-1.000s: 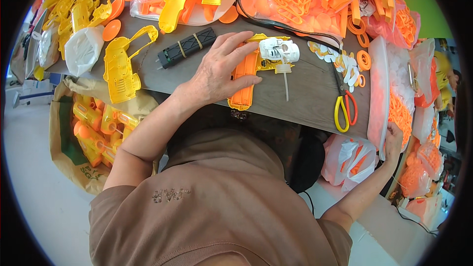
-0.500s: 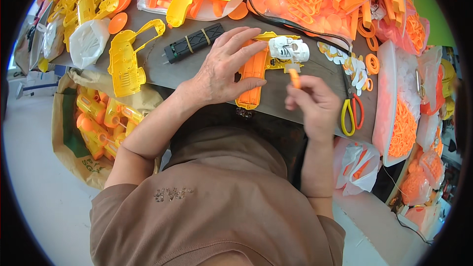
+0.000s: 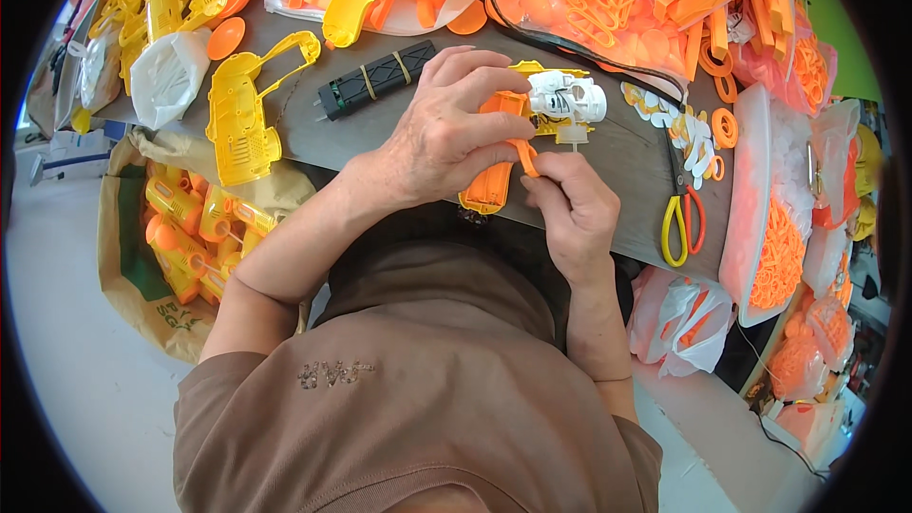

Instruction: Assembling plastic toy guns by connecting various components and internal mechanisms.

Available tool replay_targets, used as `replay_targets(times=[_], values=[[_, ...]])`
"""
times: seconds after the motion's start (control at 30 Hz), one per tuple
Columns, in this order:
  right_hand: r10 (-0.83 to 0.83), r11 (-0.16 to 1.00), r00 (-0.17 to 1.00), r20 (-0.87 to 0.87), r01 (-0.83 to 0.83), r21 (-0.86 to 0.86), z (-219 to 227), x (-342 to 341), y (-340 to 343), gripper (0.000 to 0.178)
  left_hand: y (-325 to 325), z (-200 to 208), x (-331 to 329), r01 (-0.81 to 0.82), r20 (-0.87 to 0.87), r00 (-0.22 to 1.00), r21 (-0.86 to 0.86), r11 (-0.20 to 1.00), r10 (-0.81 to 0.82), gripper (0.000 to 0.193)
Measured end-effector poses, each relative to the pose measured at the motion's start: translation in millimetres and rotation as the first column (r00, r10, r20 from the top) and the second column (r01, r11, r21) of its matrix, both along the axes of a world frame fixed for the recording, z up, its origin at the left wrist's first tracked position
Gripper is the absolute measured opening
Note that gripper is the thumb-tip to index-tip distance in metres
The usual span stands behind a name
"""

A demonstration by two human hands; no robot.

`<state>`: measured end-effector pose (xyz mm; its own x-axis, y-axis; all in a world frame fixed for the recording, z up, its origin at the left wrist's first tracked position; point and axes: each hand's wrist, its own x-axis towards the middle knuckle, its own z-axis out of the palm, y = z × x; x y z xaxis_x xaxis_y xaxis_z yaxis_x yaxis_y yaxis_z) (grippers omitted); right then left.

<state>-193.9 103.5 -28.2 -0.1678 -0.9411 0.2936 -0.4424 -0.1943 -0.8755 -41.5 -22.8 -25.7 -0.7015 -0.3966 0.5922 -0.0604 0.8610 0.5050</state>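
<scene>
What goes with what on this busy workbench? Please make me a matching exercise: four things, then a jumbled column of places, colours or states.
Things
1. scissors
2. black block
3. paper bag
4. orange strip

Places, colours or states
A. below the tabletop, at the left, filled with yellow and orange parts
B. pinched by the right hand
C. red and yellow handles
D. wrapped with two tan bands

Right pairs: 1-C, 2-D, 3-A, 4-B
</scene>
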Motion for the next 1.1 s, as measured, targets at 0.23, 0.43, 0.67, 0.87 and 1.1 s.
replay_targets(times=[0.23,0.43,0.67,0.87,1.1], values=[[-0.039,0.999,0.955,-0.295,0.029,-0.039,2,-1,0,0.017,0,-9,-2,-0.005,0.000,1.000,-0.091,0.996,0.005,0.035],[-0.015,1.000,0.874,-0.485,0.007,-0.018,0,-5,-11,0.022,2,-14,5,-0.041,0.023,0.999,0.068,0.997,0.040,0.049],[0.077,0.996,0.832,-0.549,-0.038,0.083,11,-7,-19,0.017,0,-15,7,-0.029,0.099,0.995,0.068,0.997,0.022,0.050],[0.231,0.972,0.849,-0.475,-0.182,0.148,14,-19,-26,0.015,0,-14,7,-0.018,0.152,0.988,-0.068,0.997,0.028,0.034],[0.351,0.933,0.744,-0.568,-0.224,0.283,19,-21,-32,0.014,2,-12,7,-0.019,0.193,0.980,-0.118,0.993,0.041,0.031]])
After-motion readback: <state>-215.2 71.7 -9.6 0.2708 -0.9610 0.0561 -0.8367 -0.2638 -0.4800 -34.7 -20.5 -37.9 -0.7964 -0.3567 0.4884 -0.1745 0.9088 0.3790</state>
